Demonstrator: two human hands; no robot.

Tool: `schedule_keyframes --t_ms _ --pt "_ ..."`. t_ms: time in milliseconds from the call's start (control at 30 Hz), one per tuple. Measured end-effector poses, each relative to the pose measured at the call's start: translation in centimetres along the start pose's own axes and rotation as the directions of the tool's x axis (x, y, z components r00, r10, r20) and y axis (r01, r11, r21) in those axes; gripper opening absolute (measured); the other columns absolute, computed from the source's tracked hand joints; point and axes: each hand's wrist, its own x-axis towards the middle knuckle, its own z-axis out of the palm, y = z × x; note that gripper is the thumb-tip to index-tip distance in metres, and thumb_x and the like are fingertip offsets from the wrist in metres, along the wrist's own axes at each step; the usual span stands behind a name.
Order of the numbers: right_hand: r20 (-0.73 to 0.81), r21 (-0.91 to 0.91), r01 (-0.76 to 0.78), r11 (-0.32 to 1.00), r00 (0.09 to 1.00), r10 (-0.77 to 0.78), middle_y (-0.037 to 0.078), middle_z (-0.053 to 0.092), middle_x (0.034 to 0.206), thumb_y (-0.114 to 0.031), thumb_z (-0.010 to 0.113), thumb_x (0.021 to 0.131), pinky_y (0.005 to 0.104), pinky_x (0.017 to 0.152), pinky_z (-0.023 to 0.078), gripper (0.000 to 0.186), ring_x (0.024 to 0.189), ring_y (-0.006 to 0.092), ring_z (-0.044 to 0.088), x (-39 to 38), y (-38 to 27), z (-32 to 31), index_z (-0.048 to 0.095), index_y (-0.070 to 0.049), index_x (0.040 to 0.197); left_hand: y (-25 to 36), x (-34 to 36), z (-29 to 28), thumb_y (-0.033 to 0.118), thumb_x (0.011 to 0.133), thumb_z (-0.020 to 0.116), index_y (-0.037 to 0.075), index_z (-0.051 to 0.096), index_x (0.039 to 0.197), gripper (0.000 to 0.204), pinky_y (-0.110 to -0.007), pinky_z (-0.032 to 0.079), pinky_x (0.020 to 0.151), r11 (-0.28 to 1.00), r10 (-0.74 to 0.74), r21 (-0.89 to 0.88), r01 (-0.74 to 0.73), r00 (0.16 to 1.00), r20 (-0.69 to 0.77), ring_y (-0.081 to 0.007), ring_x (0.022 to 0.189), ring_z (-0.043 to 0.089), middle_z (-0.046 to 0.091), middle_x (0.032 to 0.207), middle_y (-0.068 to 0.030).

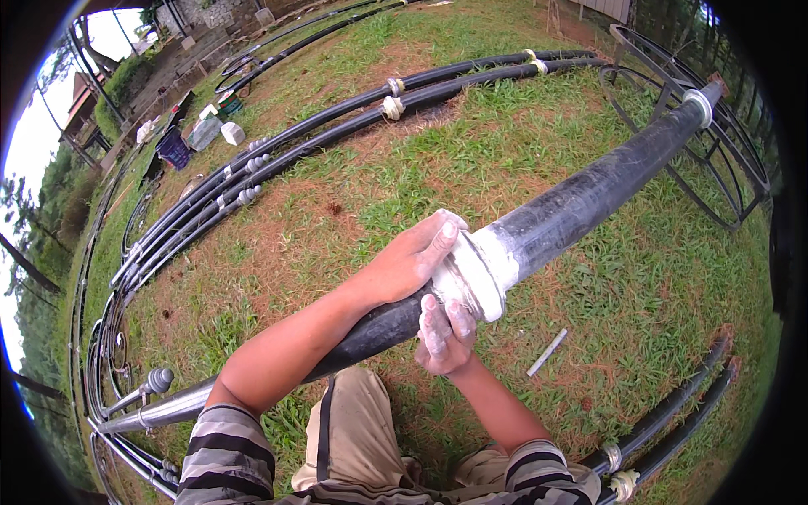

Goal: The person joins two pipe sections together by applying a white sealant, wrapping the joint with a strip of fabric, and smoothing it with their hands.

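A long black pole slants across the view from lower left to upper right. Around its middle sits a thick white collar, coated in something pasty that also smears the black surface beside it. My left hand reaches over the pole, its whitened fingers wrapped on the collar's upper edge. From below, my right hand curls its white-coated fingers against the collar's lower edge. Farther along the same pole, a smaller white ring circles it near the far end.
A black metal frame stands under the pole's far end. Several dark poles with white collars lie on the grass behind, and two more poles lie lower right. A white stick lies nearby. A dark bucket stands far left.
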Motion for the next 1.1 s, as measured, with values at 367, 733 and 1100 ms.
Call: schedule_keyframes --t_ms 367,733,1100 --pt "-0.190 0.102 0.091 0.991 0.979 -0.070 0.018 0.069 0.126 -0.014 0.058 0.093 0.0411 0.108 0.051 0.037 0.117 0.0307 0.067 1.9 0.7 -0.9 0.066 0.004 0.124 -0.4 0.6 -0.1 0.062 0.107 0.032 -0.003 0.042 0.143 0.075 -0.043 0.047 0.102 0.715 -0.391 -0.671 0.197 0.908 -0.151 -0.0287 0.116 0.060 0.061 0.128 -0.0207" --pt "-0.256 0.074 0.097 0.993 0.964 -0.075 0.018 0.070 0.123 -0.019 0.050 0.098 0.0442 0.107 0.048 0.037 0.118 0.0287 0.067 2.6 0.9 -0.9 0.067 0.003 0.122 -2.5 2.0 -3.6 0.057 0.108 0.031 -0.001 0.030 0.157 0.076 -0.053 0.031 0.121 0.573 -0.517 -0.762 0.301 0.855 -0.051 -0.0346 0.145 0.041 0.041 0.158 -0.0181" --pt "-0.305 0.172 -0.070 0.983 0.945 0.121 0.015 0.073 0.119 -0.013 0.057 0.092 0.0466 0.106 0.051 0.029 0.112 0.0306 0.070 2.6 -1.6 -2.2 0.071 0.000 0.113 -1.2 1.9 -4.4 0.048 0.110 0.023 0.002 0.024 0.159 0.067 -0.051 0.029 0.124 0.626 -0.536 -0.777 0.065 0.759 -0.368 -0.0306 0.151 0.033 0.032 0.165 -0.0132"
